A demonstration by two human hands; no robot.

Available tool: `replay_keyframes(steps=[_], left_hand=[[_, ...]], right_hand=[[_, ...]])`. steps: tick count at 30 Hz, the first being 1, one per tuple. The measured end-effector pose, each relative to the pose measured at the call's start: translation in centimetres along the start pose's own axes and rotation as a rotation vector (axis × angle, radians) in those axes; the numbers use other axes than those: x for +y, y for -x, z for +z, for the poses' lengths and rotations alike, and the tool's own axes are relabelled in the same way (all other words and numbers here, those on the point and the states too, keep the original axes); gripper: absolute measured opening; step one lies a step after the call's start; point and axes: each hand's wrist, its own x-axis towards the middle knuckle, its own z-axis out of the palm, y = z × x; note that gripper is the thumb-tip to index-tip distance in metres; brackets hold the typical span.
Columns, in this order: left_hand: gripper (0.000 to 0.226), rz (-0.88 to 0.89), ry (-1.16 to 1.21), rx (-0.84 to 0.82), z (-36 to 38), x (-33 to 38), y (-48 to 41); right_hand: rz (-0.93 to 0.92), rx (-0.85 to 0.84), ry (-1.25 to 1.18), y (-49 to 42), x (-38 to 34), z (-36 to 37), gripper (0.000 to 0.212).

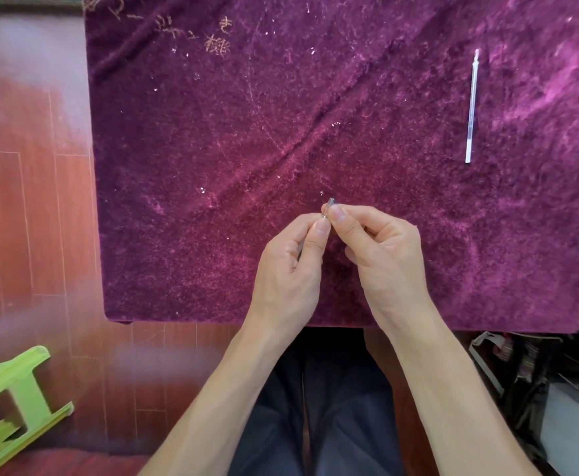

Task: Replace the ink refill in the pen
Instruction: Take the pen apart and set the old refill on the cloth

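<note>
Both my hands meet over the near middle of the purple velvet cloth [212,166]. My left hand [291,262] is closed around a thin pen body, which my fingers mostly hide. My right hand [384,249] pinches a small dark, pointed pen tip piece [330,202] that pokes out above my thumb, right at the end of what the left hand holds. A thin clear-white ink refill [472,108] lies alone on the cloth at the far right, pointing away from me.
The cloth covers a small table whose near edge [281,322] is just above my lap. A lime-green plastic stool [9,403] lies tipped on the red wooden floor at the lower left. Dark bags and clutter [528,365] sit at the lower right.
</note>
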Motion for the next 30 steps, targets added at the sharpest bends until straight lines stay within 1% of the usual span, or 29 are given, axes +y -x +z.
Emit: replay_keyframes(steps=[4, 7, 11, 14, 19, 24, 30], left_hand=[[0.029, -0.016, 0.012, -0.001, -0.1, -0.2, 0.1], [0.03, -0.056, 0.033, -0.009, -0.3, -0.2, -0.2], [0.039, -0.103, 0.085, -0.042, -0.7, -0.2, -0.5], [0.045, -0.16, 0.137, -0.015, -1.3, -0.3, -0.7], [0.036, -0.249, 0.289, 0.029, -2.5, -0.8, -1.3], [0.035, -0.244, 0.375, 0.053, -3.4, -0.9, -1.8], [0.036, -0.247, 0.433, 0.074, -3.8, -1.4, -2.1]], right_hand=[[0.023, -0.015, 0.005, 0.1, -0.3, 0.4, 0.014], [0.034, 0.008, 0.009, 0.2, -0.7, 0.6, 0.014], [-0.005, 0.006, 0.064, -1.2, -2.8, 0.5, 0.007], [-0.052, 0.008, 0.15, -3.9, -5.4, 1.0, 0.008], [-0.103, -0.006, 0.3, -9.3, -8.6, 4.1, 0.008], [-0.132, 0.048, 0.437, -13.6, -9.5, 7.5, 0.009], [-0.158, 0.089, 0.513, -14.8, -9.2, 9.0, 0.006]])
